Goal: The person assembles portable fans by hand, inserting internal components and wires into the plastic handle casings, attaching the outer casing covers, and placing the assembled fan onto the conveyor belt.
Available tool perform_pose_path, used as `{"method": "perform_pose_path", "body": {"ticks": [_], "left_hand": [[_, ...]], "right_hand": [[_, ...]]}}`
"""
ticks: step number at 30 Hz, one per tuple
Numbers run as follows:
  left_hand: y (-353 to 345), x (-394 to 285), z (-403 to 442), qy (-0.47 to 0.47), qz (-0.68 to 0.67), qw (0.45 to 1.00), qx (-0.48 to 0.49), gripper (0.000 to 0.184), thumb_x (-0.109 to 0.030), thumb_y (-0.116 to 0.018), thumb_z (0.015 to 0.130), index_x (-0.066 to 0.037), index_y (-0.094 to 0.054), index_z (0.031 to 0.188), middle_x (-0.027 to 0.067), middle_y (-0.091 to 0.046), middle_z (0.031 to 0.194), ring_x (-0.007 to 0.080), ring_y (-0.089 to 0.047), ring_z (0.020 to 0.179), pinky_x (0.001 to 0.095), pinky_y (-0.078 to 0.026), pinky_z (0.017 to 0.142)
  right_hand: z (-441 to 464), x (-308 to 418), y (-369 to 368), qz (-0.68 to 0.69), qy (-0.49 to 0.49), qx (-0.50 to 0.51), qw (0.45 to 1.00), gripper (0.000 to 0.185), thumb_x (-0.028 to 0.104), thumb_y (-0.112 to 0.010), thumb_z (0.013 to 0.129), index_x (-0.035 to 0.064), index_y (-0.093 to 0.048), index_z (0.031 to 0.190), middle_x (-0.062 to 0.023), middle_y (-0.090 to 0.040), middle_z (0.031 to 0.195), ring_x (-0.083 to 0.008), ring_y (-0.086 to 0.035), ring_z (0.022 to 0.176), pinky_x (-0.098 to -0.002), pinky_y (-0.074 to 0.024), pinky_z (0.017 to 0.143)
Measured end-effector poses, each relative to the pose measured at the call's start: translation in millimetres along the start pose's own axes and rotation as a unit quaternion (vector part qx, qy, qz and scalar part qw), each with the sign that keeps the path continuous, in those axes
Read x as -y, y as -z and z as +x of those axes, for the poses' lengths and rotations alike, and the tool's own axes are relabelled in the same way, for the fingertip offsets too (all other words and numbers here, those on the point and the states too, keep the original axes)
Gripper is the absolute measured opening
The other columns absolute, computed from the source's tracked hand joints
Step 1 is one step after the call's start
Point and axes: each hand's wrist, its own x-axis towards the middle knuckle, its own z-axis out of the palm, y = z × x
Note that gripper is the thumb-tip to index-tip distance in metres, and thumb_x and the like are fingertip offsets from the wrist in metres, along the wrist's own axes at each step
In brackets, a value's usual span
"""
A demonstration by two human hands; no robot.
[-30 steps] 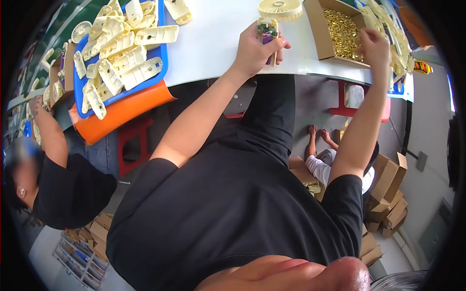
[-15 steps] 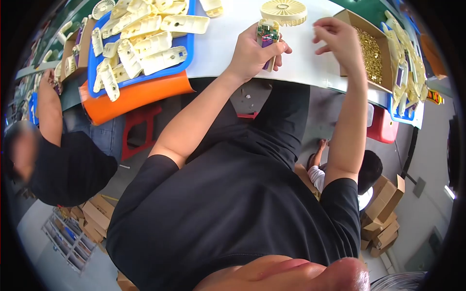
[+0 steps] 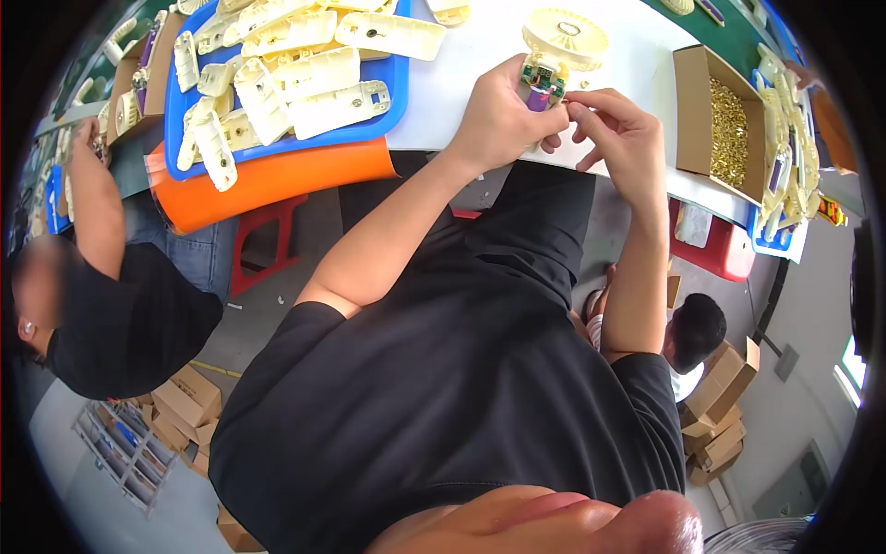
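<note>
My left hand (image 3: 503,115) is closed around the cream handle of a small handheld fan. A green circuit board (image 3: 544,76) and a purple cylinder (image 3: 538,100) show in the handle's uncovered side. Just beyond it is a round cream fan head (image 3: 566,35); I cannot tell whether the two are joined. My right hand (image 3: 623,138) is beside the handle, thumb and forefinger pinched together near the board's right edge. Whatever is between those fingertips is too small to make out.
A blue tray (image 3: 399,92) of cream handle shells stands left, above an orange sheet (image 3: 277,185). At right are a cardboard box (image 3: 692,111) of small gold-coloured parts and another blue tray (image 3: 771,238) of cream parts. A co-worker (image 3: 129,305) sits at left; another person is behind, right.
My right hand has come left and down from near the cardboard box to the handle, its fingers now pinched. My left hand still holds the handle; the view has shifted slightly.
</note>
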Motion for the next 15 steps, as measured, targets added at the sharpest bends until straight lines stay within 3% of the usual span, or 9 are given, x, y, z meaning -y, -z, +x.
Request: {"method": "perform_pose_path", "body": {"ticks": [8,12,15], "left_hand": [[-9,-1,-3,0.008,0.077,0.997,0.007,0.031,-0.003,-0.076,0.085,0.002,-0.061,0.111,0.0066,-0.071,0.085,0.0121,-0.068,0.063,0.0276,-0.059,0.057],[-12,0,-5,-0.01,0.105,0.994,0.002,0.033,-0.005,-0.081,0.084,0.0,-0.062,0.111,0.0057,-0.071,0.084,0.0109,-0.067,0.061,0.0264,-0.057,0.055],[-15,7,-5,-0.03,0.101,0.994,-0.004,0.034,-0.006,-0.081,0.084,0.0,-0.062,0.111,0.0059,-0.072,0.085,0.0104,-0.067,0.06,0.026,-0.056,0.053]], "right_hand": [[15,-13,23,0.033,-0.038,0.106,0.993,0.022,0.012,-0.07,0.096,-0.0074,-0.073,0.105,-0.0101,-0.072,0.09,-0.0089,-0.064,0.071,-0.0229,-0.0518,0.045],[9,-21,20,0.205,-0.004,-0.015,0.979,0.021,0.012,-0.068,0.099,-0.0073,-0.071,0.107,-0.0104,-0.069,0.095,-0.0106,-0.066,0.071,-0.0228,-0.053,0.045],[4,-23,4,0.212,0.029,-0.065,0.975,0.021,0.012,-0.069,0.099,-0.0078,-0.07,0.106,-0.0108,-0.069,0.094,-0.0119,-0.067,0.072,-0.0243,-0.0555,0.046]]}}
